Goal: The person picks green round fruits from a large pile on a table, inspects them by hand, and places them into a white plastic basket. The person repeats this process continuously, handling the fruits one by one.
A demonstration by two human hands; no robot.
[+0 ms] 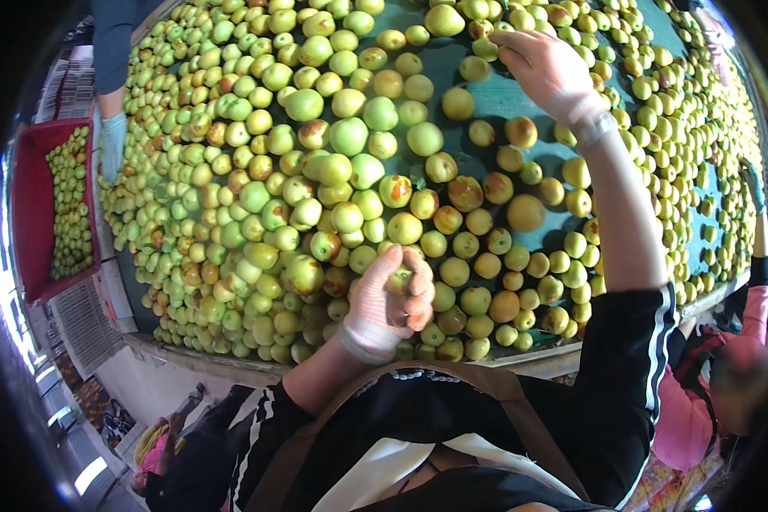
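Small round fruits, seemingly jujubes (349,136), are spread over a wide green tabletop (493,102). They are green to yellow, and some have reddish-brown patches. Close to the table's near edge, my left hand (384,301), in a striped thin glove, curls around a green jujube (400,280). My right hand (547,73), also gloved, reaches far out across the table. Its fingertips are at a jujube (485,49) near the top; whether they grip it cannot be made out. Brown-patched fruits (466,193) lie loosely between my hands.
A red crate (35,211) partly filled with fruit stands beyond the table's left end. Another person's gloved hand (112,147) is at the left, and another gloved hand (753,185) at the right. A person in pink (685,416) is at right. The wooden rim (544,361) borders the near side.
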